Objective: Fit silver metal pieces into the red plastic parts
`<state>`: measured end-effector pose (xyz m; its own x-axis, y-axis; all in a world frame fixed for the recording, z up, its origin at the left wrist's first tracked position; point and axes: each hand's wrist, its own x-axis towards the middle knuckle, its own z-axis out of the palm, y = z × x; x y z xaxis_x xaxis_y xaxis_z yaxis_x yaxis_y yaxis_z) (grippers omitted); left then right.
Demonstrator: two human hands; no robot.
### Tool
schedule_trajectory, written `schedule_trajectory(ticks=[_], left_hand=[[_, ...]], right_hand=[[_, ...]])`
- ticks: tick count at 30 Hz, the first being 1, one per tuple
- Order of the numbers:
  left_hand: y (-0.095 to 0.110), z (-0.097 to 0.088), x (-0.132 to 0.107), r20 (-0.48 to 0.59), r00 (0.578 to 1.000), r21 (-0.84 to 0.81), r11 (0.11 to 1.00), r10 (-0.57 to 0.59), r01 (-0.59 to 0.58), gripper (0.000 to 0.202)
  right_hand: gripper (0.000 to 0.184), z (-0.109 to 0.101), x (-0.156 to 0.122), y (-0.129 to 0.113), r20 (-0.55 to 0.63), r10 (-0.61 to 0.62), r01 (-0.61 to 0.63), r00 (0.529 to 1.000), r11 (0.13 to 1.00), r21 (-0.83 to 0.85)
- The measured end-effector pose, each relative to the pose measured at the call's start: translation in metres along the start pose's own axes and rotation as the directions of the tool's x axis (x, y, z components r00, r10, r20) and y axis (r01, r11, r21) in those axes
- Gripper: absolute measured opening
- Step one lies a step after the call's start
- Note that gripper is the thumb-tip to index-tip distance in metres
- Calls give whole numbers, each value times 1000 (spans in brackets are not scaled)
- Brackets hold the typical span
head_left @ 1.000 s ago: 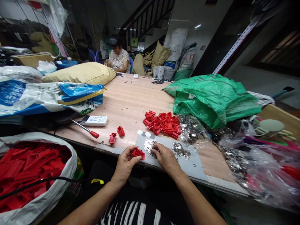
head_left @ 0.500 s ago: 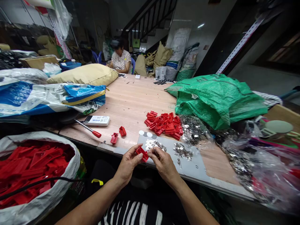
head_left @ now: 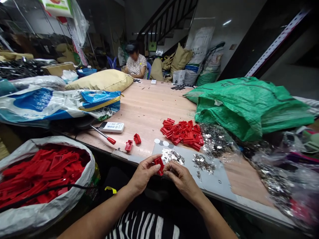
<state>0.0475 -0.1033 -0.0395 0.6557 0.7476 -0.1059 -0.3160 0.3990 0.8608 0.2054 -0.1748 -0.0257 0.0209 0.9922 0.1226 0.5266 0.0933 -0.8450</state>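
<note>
Between the thumb and fingers of my left hand (head_left: 146, 172) is a red plastic housing (head_left: 159, 165), tilted upright just off the table's front edge. My right hand (head_left: 180, 176) is closed in a pinch at the lower right end of that piece; whatever its fingertips hold is too small to make out. Just beyond the hands, small shiny metal pieces (head_left: 172, 156) lie on a grey mat (head_left: 211, 184), with a second metal heap (head_left: 203, 162) to their right. A pile of red plastic housings (head_left: 184, 133) is behind them.
Two loose red housings (head_left: 129, 145) lie left of my hands, near a red-handled lever (head_left: 111, 140) and a white device (head_left: 112, 127). A sack of red parts (head_left: 47, 169) stands at the left. A green sack (head_left: 249, 106) covers the right. Across the table sits another person (head_left: 136, 64).
The red housing has turned from lying slantwise to standing more upright in my left hand. My right hand stays pinched beside it. The whole view has shifted, with things now further right.
</note>
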Motion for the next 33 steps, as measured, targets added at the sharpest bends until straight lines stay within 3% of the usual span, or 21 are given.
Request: schedule_trajectory(ticks=[5,9,14,17,22,33], left_hand=[[-7,-6,1,19,999,76,996,34,-36,41],[-11,-13,6,21,990,281,950,138,-138,39],[-11,-20,13,141,940,644,692,310,-325,36],[-9,-21,17,228,916,723,573,330,-386,35],[-10,-25,23,256,928,735,569,270,-368,38],[-9,-28,27,276,931,735,572,239,-365,39]], right_hand=[[9,4,-6,5,-63,124,-120,990,991,57],[24,1,-11,6,-75,75,-81,994,994,-76],[30,1,-16,10,-84,-1,-18,996,973,-230],[26,3,-18,13,-124,5,-40,992,957,-288],[15,4,-17,14,-103,38,-70,994,945,-319],[16,8,-14,19,-72,-2,-24,997,934,-357]])
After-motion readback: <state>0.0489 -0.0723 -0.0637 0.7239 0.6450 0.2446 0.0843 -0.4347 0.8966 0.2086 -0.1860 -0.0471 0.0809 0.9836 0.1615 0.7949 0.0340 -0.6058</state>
